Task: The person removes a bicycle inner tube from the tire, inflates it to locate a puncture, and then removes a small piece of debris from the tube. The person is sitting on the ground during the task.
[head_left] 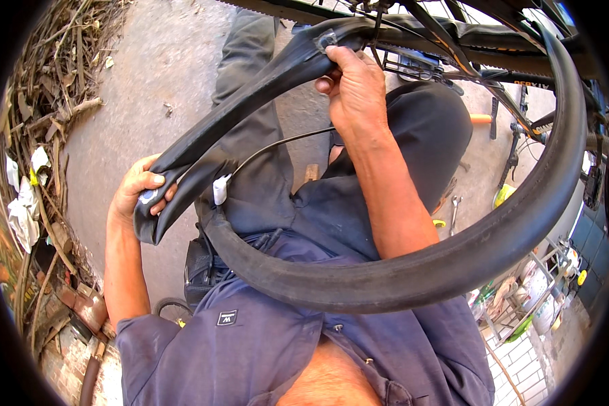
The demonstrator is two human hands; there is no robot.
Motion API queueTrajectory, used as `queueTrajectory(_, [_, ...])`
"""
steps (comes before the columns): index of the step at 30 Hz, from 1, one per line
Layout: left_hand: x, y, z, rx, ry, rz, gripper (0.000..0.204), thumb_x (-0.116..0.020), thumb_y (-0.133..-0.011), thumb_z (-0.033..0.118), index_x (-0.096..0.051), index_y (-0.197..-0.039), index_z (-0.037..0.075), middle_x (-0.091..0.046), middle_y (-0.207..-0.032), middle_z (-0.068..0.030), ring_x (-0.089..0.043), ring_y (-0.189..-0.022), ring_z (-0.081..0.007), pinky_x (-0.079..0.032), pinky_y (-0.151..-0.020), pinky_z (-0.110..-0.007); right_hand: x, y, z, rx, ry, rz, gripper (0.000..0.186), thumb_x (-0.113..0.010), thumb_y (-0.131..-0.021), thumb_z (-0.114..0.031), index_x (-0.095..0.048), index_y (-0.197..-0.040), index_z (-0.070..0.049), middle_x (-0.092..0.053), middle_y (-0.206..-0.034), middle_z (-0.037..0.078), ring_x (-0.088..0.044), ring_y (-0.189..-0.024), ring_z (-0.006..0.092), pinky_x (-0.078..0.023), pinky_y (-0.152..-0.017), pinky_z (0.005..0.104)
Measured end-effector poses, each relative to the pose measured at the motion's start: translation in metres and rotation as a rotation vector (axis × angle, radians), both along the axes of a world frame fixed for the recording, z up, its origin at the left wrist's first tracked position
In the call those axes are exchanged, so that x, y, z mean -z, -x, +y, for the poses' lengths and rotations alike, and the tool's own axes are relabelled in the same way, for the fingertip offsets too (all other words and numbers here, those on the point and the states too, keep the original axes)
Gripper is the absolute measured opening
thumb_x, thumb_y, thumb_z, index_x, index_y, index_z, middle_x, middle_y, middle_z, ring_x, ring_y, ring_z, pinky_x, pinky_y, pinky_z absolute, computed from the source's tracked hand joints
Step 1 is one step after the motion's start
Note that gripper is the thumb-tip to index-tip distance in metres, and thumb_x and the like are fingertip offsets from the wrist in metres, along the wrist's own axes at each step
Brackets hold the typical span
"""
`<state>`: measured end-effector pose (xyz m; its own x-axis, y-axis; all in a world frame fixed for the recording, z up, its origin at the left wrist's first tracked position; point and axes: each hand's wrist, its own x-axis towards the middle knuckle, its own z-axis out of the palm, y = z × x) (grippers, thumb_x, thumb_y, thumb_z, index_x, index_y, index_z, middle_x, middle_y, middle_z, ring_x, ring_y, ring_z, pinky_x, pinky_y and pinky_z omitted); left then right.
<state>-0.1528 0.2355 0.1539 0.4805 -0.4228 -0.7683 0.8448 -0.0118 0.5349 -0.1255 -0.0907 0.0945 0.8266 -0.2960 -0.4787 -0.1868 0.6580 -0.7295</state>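
Observation:
A black inner tube (379,277) hangs in a big loop across my chest and up toward the bicycle. My left hand (141,188) is closed round a flat, folded stretch of it, at a small blue-and-white round patch (149,195). Higher up, my right hand (358,84) pinches the tube's edge, its thumb beside a shiny, clear-looking patch (326,42). Between my hands, a white piece (220,190) on the end of a thin black hose (277,143) sits against the tube. The lower curve looks rounder than the flat part in my hands.
A bicycle (453,47) stands at the top right. On the floor beyond my right knee lie an orange-handled hammer (482,119) and a wrench (455,213). Dry sticks (47,101) are heaped at the left. A wire rack (531,291) holds assorted items at lower right.

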Motion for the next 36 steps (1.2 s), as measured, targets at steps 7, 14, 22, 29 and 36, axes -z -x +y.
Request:
queueTrajectory(7, [0.000, 0.001, 0.003, 0.009, 0.018, -0.066, 0.052, -0.064, -0.079, 0.025, -0.048, -0.114, -0.011, -0.059, -0.068, -0.0147, -0.048, -0.036, -0.0099, -0.039, -0.032, -0.019, 0.010, -0.002, -0.016, 0.017, 0.030, -0.006, 0.005, -0.065, -0.079, -0.007, -0.060, -0.079, -0.007, -0.058, -0.069, 0.001, -0.054, -0.058, 0.0115, -0.042, -0.045, 0.0250])
queueTrajectory(14, [-0.008, 0.014, 0.011, -0.153, -0.058, -0.189, 0.042, -0.058, -0.086, 0.026, -0.052, -0.111, -0.007, -0.064, -0.079, -0.0128, -0.062, -0.060, -0.0147, -0.053, -0.057, -0.025, 0.018, -0.020, -0.029, 0.112, -0.089, 0.040, 0.007, -0.065, -0.080, -0.007, -0.059, -0.079, -0.007, -0.061, -0.073, 0.003, -0.057, -0.063, 0.0135, -0.039, -0.051, 0.0275])
queueTrajectory(22, [-0.029, 0.031, 0.018, -0.053, -0.117, -0.317, 0.061, -0.072, -0.073, 0.024, -0.049, -0.120, -0.008, -0.060, -0.110, -0.0150, -0.058, -0.103, -0.0185, -0.043, -0.095, -0.030, 0.009, -0.033, -0.034, 0.102, -0.192, -0.033, 0.002, -0.057, -0.085, -0.005, -0.055, -0.084, -0.003, -0.062, -0.076, 0.008, -0.056, -0.063, 0.0153, -0.040, -0.048, 0.0265])
queueTrajectory(29, [-0.045, 0.041, -0.002, -0.045, -0.116, -0.316, 0.075, -0.079, -0.064, 0.022, -0.046, -0.123, -0.009, -0.058, -0.114, -0.0165, -0.055, -0.107, -0.0216, -0.039, -0.098, -0.031, 0.014, -0.041, -0.030, 0.088, -0.242, -0.072, 0.006, -0.056, -0.086, -0.006, -0.056, -0.088, 0.000, -0.063, -0.082, 0.011, -0.057, -0.068, 0.0185, -0.042, -0.051, 0.0281])
queueTrajectory(36, [-0.058, 0.047, -0.016, 0.033, -0.230, -0.379, 0.067, -0.073, -0.065, 0.014, -0.048, -0.124, -0.004, -0.057, -0.115, -0.0125, -0.052, -0.111, -0.0206, -0.035, -0.100, -0.032, 0.022, -0.035, -0.008, 0.014, -0.157, 0.067, 0.015, -0.063, -0.083, -0.014, -0.057, -0.092, -0.004, -0.060, -0.086, 0.008, -0.057, -0.082, 0.0201, -0.047, -0.071, 0.0345])
